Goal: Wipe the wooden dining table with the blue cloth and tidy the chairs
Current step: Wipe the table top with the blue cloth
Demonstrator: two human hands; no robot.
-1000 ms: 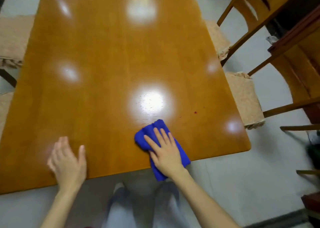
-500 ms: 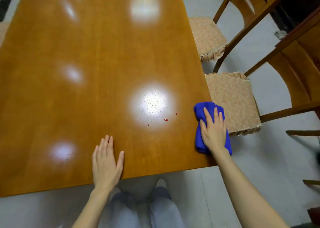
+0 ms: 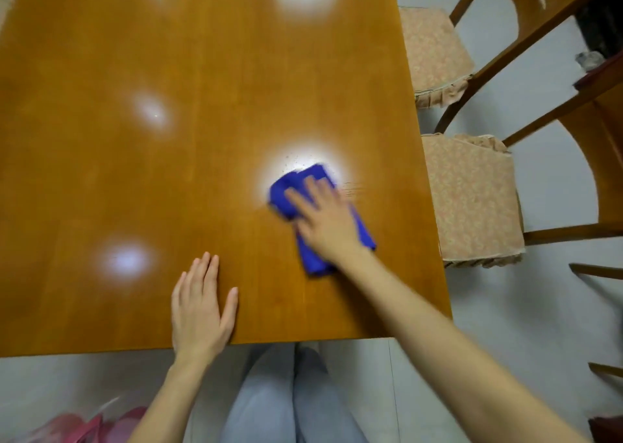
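Note:
A glossy wooden dining table fills most of the view, with bright light reflections on it. The folded blue cloth lies on the table's near right part, over a bright spot with small droplets. My right hand presses flat on the cloth with straight fingers; it is blurred by motion. Near the table's front edge, my left hand rests flat on the bare wood, fingers straight. Two wooden chairs with beige cushions stand at the table's right side: a near chair and a far chair.
Grey floor lies to the right and in front of the table. My legs in light trousers stand at the front edge. Something pink and blurred sits at the bottom left. Further chair parts show at the far right.
My right hand has slid the cloth left from the table's right edge onto the wet bright spot, covering the red drop. My left hand stays flat near the front edge.

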